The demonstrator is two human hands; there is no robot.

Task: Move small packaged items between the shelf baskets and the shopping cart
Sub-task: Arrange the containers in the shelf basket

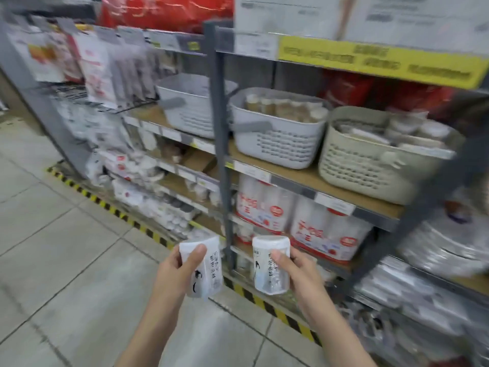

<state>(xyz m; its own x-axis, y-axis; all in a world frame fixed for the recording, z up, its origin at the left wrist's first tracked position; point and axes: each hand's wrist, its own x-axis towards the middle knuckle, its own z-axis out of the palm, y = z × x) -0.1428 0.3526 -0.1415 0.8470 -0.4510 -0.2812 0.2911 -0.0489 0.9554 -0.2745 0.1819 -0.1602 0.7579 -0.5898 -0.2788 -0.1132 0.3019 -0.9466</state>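
- The left hand [177, 270] grips a small white packet [202, 268], thumb laid across its front and fingers curled behind it; the packet tilts a little, its top leaning away from the right hand.
- The right hand [296, 271] grips a second white pack [270, 264], roughly cylindrical and upright, thumb on the printed front, fingers wrapped round the far side.
- The two packs sit near each other but apart, with a grey shelf post [223, 144] rising in the gap beyond them.
- Both carry dark vertical print and a small black figure; the lettering is too blurred to read.
- Above and beyond the right hand, a wooden shelf [309, 178] holds three slotted baskets in a row.
- The grey-white basket [277, 139] straight above the right hand holds rows of small tan-topped items.
- Further out to that hand's right, the beige basket [370, 165] holds pale flat packs and round tubs.
- Above the left hand, beyond the post, stands another grey basket [190, 104]; its contents cannot be made out.
- Just beyond the right hand, below the basket shelf, stand red-and-white wrapped packs [285, 207].
- Under both forearms lies a grey tiled floor [66, 247], with a yellow-and-black hazard strip [111, 207] running along the foot of the shelving.
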